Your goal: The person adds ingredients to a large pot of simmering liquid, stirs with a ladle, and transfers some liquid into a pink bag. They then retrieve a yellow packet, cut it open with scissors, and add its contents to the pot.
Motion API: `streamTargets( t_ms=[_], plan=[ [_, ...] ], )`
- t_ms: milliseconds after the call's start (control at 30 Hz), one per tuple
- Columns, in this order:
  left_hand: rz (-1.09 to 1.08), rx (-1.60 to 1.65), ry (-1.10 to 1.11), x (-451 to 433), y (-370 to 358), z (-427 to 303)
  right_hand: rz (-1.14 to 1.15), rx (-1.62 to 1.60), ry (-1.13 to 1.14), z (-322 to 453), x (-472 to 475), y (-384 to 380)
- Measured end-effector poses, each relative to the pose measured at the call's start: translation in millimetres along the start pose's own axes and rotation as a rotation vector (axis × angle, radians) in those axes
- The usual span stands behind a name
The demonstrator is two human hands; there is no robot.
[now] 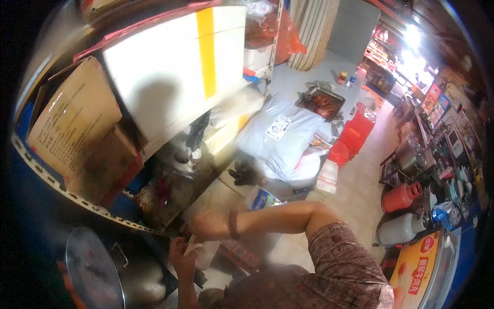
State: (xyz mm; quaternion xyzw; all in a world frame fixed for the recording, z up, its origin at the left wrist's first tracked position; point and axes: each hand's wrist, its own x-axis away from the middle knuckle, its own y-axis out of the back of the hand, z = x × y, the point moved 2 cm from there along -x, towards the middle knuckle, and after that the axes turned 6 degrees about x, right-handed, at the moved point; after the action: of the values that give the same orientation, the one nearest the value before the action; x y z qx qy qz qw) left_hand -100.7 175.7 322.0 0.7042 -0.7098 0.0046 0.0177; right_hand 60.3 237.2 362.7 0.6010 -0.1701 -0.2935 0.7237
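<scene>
My right hand (206,224), with a dark bracelet on its wrist, reaches across to the left of my body, its fingers blurred. Just below it is my left hand (183,253), its fingers curled and the thumb raised. The two hands are close together; whether either grips anything is too blurred to tell. Left of them stands a large metal pot (142,278) with a loop handle and a round, hazy top (92,270). Past my right hand is a white tub (262,199) with a blue printed label.
A metal rack (96,210) holds a cardboard box (77,127) and a white foam box (162,58) with yellow tape. A grey plastic parcel (278,135) lies beyond, near a metal tray (322,102) of reddish food. Gas cylinders, one red (399,197), one grey (401,230), stand rightward.
</scene>
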Motion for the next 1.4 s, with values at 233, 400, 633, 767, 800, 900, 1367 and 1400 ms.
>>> streamTargets(
  t_ms=[233, 400, 633, 767, 800, 900, 1367, 1400],
  plan=[
    [0.051, -0.140, -0.137, -13, 20, -4, -0.221, 0.017, -0.011, 12, -6, -3],
    [-0.024, -0.147, -0.132, -17, 33, 9, -0.232, -0.214, 0.220, 7, -11, 2],
    [-0.006, -0.120, -0.136, -20, 34, 23, 0.032, -0.208, -0.148, 13, -31, -14],
    [-0.023, -0.170, -0.083, -15, 33, 13, 0.119, -0.141, -0.375, 19, -37, -17],
    [-0.033, -0.157, -0.062, -15, 33, 11, 0.089, -0.148, -0.348, 21, -38, -15],
    [-0.071, -0.097, -0.010, -22, 35, 14, -0.012, -0.131, -0.286, 15, -35, -14],
    [-0.186, -0.162, -0.008, -55, 20, 57, -0.009, 0.032, -0.185, -24, -60, -28],
    [-0.222, -0.190, -0.080, -57, 21, 58, -0.058, 0.003, -0.106, -26, -61, -28]
  ],
)
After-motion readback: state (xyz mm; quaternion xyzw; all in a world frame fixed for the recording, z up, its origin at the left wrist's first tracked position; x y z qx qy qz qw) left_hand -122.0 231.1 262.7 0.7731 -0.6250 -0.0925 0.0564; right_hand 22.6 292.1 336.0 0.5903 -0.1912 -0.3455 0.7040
